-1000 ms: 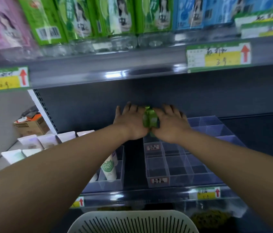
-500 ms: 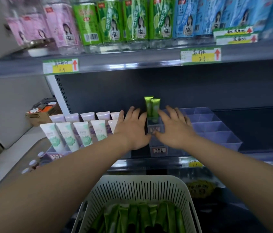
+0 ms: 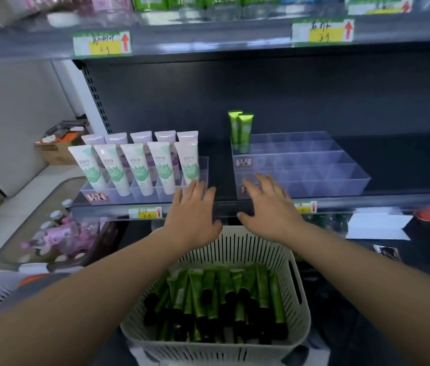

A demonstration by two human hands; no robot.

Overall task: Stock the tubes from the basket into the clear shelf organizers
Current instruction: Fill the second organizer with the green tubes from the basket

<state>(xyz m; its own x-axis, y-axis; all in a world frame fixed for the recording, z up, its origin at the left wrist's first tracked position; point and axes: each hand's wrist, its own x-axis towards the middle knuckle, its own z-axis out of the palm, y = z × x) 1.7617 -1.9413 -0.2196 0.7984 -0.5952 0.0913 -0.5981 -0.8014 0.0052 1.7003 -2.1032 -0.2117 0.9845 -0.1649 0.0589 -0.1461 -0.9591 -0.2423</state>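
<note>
A pale slotted basket below me holds several green tubes with black caps. Two green tubes stand upright in the back left cell of the clear organizer on the dark shelf. My left hand hovers palm down, fingers spread, over the shelf's front edge above the basket's far rim. My right hand is beside it, also spread and holding nothing, its fingertips in front of the organizer's front left corner.
A second clear organizer to the left holds white and lilac tubes. An upper shelf with price tags overhangs. A grey bin of pink bottles sits low on the left, a cardboard box behind it.
Both hands let go of the two green tubes, now standing in the organizer, and drew back toward the basket. The view dropped, bringing the basket's tubes into sight.
</note>
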